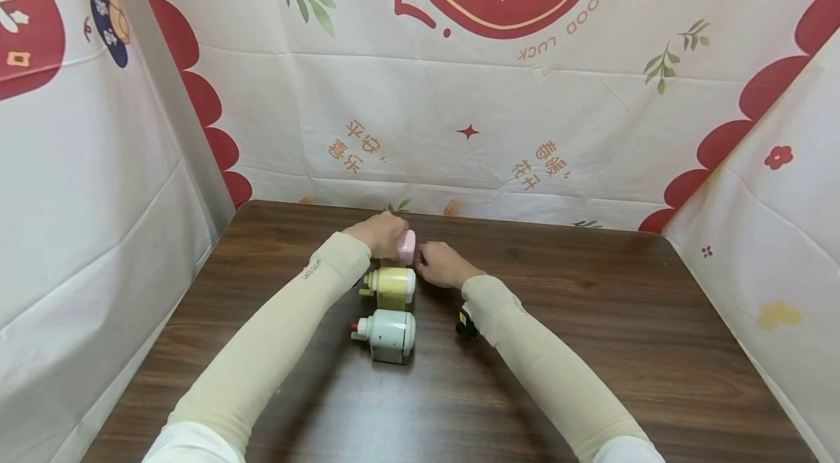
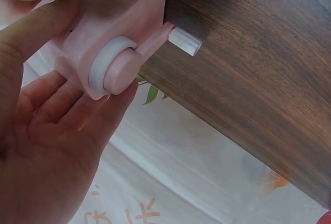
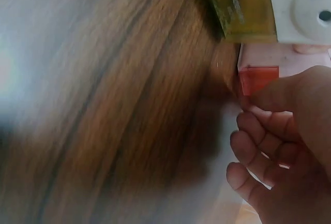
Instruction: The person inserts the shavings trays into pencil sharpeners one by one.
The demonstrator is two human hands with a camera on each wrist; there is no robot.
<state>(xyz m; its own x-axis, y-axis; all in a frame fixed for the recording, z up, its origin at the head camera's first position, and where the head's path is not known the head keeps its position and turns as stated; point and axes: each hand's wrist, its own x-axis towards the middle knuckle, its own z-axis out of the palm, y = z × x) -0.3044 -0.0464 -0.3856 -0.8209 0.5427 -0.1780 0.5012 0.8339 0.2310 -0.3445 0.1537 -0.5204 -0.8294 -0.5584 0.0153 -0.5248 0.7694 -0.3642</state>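
Note:
A pink crank pencil sharpener lies at the back of the wooden table. My left hand grips its body, thumb on one face and fingers around the other; its white-knobbed crank sticks out past the fingers in the left wrist view. My right hand is at the sharpener's right side. There its thumb and forefinger pinch the edge of a reddish see-through drawer, the other fingers curled below. Nearer to me lie a yellow pencil sharpener and a pale blue-green one, in line with the pink one.
The dark wooden table extends on both sides of the arms. A white printed cloth hangs right behind its far edge, with more cloth at the left and right. A small black device is at the right wrist.

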